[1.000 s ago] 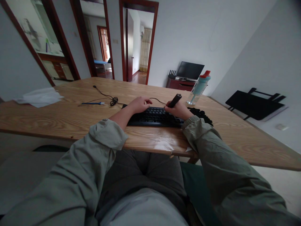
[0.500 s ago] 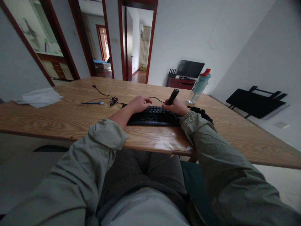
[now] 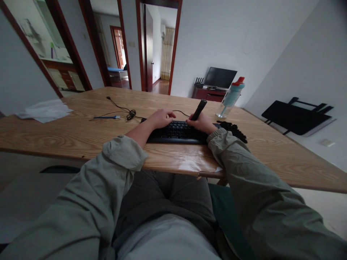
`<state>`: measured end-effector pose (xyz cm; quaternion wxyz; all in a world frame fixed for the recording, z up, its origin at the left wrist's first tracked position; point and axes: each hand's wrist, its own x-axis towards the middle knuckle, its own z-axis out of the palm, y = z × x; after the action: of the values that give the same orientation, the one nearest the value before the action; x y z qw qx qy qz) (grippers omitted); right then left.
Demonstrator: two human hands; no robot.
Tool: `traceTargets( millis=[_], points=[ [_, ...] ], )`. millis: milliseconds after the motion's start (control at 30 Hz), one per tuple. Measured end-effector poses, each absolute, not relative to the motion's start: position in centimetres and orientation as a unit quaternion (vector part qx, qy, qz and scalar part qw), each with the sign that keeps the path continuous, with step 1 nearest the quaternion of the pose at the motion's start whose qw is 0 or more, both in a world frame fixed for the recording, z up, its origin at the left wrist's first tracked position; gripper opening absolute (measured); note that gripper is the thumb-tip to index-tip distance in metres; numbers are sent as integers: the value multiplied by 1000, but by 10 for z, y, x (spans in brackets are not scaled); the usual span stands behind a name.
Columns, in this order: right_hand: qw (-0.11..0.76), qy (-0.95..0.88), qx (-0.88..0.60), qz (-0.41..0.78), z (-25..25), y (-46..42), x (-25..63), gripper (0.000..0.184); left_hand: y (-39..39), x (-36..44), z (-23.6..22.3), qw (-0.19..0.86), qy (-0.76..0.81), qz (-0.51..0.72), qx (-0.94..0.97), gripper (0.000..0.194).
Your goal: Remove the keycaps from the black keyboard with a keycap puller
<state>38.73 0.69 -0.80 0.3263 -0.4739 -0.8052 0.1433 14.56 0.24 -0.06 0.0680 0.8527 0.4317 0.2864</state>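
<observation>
Black plastic keyboard (image 3: pixel 176 136), long, flat and rectangular, lies on the light wood-grained desk (image 3: pixel 114 139) in front of the person, its near edge roughly along the desk's front. The two hands are apart. The right hand (image 3: pixel 203 124) is closed around a dark, cylindrical, pen-like tool (image 3: pixel 200 108), held tilted over the right part of the keys. The left hand (image 3: pixel 162 118) lies at the keyboard's far left portion, fingers bent; whether it grips the back edge or merely rests there, I cannot tell from this angle. A bunched black fluffy cloth (image 3: pixel 233 131) sits just beyond the keyboard's right end, and a thin black coiled cable (image 3: pixel 131 115) lies to its left.

The keyboard should be light and fairly stiff, apt to slide on the smooth wood; its keycaps look the more delicate part. The solid end frames would give the best hold.
</observation>
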Motion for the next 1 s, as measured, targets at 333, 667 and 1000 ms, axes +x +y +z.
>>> traceTargets(
  millis=[333,667,1000],
  points=[
    [384,-758,-504,156,-19,2,390,27,0,146,-1,78,444,291,844,34],
    [463,-672,-522,250,-22,7,394,23,3,144,-3,77,448,290,842,34],
    [523,-683,-452,235,-3,-15,404,16,-1,144,1,78,454,290,839,34]
  ],
)
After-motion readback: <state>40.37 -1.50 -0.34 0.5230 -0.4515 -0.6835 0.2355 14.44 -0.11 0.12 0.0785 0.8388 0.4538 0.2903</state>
